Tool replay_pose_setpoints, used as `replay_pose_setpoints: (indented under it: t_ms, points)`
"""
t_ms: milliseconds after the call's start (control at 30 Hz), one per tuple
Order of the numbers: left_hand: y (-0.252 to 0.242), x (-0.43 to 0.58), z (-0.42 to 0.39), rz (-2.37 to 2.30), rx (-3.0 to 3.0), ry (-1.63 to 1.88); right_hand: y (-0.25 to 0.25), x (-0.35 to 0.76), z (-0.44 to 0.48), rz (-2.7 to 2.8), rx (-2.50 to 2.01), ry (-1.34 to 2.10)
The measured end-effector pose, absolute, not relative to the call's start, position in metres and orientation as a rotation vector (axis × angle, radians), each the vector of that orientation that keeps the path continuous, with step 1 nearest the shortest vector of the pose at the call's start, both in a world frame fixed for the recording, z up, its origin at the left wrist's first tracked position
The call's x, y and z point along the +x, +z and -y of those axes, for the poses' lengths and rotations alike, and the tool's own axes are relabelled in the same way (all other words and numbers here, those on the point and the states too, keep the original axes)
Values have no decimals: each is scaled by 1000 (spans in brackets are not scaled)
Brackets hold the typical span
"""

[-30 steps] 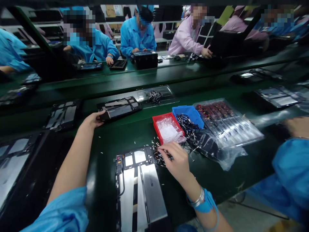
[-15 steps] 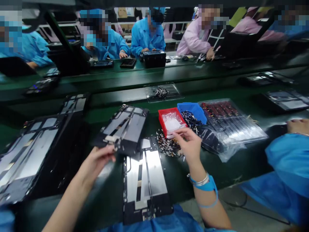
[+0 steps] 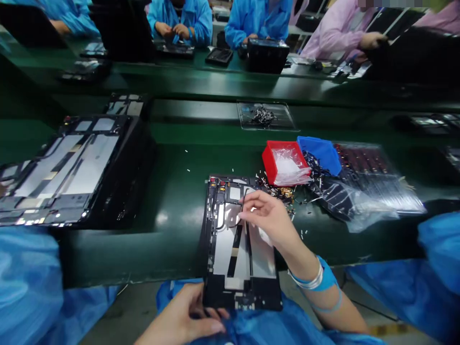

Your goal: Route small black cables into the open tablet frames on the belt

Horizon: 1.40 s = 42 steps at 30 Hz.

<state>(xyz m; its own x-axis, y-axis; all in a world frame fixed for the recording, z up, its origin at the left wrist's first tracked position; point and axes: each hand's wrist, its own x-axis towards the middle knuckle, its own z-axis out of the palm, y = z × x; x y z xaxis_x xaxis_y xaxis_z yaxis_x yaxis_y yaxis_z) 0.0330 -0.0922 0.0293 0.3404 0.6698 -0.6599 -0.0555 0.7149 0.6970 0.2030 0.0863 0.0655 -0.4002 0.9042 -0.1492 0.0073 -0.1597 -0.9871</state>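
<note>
A black tablet housing (image 3: 237, 244) with silver metal panels lies at the near bench edge, its lower end reaching past the edge. My left hand (image 3: 183, 314) grips that lower end from below. My right hand (image 3: 268, 220) is over the housing's upper part, with thumb and finger pinched together at its inner frame. Anything between them is too small to tell. Small metal-tipped connectors (image 3: 276, 189) lie scattered just beyond the housing. A blue strap and silver bangles circle my right wrist.
A stack of tablet housings (image 3: 68, 167) stands at left. A red bin (image 3: 283, 163), a blue bin (image 3: 321, 153) and a plastic tray of red parts (image 3: 370, 172) sit at right. Co-workers in blue and pink smocks work across the green bench (image 3: 172, 239).
My left hand has let go of the raised housing, which now appears on the left stack, and has taken the near housing. My right hand has moved from the connectors onto that housing.
</note>
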Motion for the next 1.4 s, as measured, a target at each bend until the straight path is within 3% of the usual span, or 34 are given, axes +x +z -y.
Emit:
replay_pose_setpoints:
  t_ms: [100,300,467,667,1133,1400]
  points:
    - [39,4,86,-1443,1095,344,60,188,-77,1454,-1190,1706]
    - [34,-22,60,-1666,2000,1085,54,177,-64,1609,-1308,1615]
    - [16,-21,41,-1477,2448,895,48,172,-59,1717,-1393,1459]
    - [11,-21,34,-1399,2586,748,49,171,-56,1790,-1451,1377]
    - [12,-12,29,-1365,2644,717,56,181,-93,1897,-1424,1536]
    - [12,-12,23,-1302,2721,691,56,178,-90,2080,-1580,1271]
